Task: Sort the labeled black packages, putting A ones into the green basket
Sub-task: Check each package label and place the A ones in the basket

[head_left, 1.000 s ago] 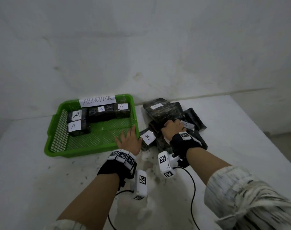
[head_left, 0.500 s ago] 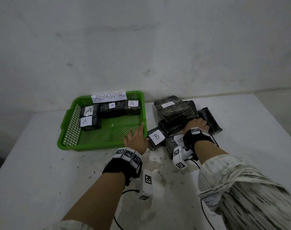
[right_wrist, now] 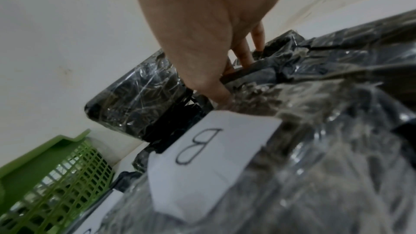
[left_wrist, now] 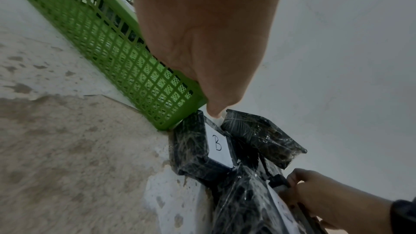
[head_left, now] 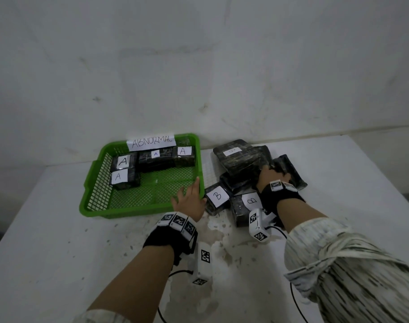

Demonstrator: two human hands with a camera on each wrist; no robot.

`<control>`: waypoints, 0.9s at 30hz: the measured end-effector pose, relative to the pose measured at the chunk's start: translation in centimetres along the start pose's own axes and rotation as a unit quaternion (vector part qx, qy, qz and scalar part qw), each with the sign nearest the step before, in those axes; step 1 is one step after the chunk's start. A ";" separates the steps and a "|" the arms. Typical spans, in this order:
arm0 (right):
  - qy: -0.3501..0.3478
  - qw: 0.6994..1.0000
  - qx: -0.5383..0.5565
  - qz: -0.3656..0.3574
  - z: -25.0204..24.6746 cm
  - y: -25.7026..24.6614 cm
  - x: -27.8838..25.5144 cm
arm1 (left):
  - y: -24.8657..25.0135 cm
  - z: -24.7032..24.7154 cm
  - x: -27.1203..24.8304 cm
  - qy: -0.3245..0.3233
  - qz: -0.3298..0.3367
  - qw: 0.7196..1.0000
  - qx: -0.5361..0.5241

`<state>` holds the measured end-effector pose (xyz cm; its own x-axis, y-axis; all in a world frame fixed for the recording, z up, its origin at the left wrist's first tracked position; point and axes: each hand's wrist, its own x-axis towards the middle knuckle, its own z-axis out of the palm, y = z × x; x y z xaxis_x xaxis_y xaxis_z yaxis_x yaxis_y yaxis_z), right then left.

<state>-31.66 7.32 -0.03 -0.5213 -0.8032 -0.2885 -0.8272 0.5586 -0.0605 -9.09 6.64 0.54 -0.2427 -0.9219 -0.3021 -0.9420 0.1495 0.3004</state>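
The green basket [head_left: 119, 212] marked ABNORMAL holds several black packages labelled A [head_left: 123, 162] along its far side. My left hand [head_left: 190, 194] rests on the basket's near right corner with its fingers straight, holding nothing. To the right lies a pile of black packages, two of them showing B labels [head_left: 217, 197] [head_left: 251, 201]. My right hand [head_left: 266, 173] reaches into the middle of the pile. In the right wrist view its thumb and fingers [right_wrist: 242, 54] pinch the edge of a black package [right_wrist: 249, 76] whose label is hidden, just behind a B package [right_wrist: 202, 149].
A large wrapped package [head_left: 236, 155] lies on top of the pile at the back. The wall runs close behind the basket and pile. The white table [head_left: 59, 252] is stained near its front middle. Cables trail from both wrist cameras.
My right hand has moved back and to the right, deeper into the pile, uncovering a second B-labelled package. The left hand has stayed at the basket's corner.
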 end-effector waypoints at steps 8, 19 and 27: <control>0.006 0.959 0.269 -0.090 -2.8 0.7 -0.9 | -0.4 -1.1 -0.3 0.035 0.018 0.991 -0.132; -0.114 0.766 0.619 -0.130 -0.4 -5.3 -11.0 | 0.1 -2.4 -3.5 0.056 0.077 0.860 -0.502; -0.167 0.717 0.671 -0.087 0.7 -7.4 -14.5 | -1.5 -2.4 -5.2 0.040 0.070 0.849 -0.522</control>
<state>-17.78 14.97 3.93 -0.1691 -0.9159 -0.3639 0.1891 0.3322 -0.9241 -5.87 10.34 3.77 -0.2791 -0.9489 -0.1474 -0.1757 -0.1005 0.9793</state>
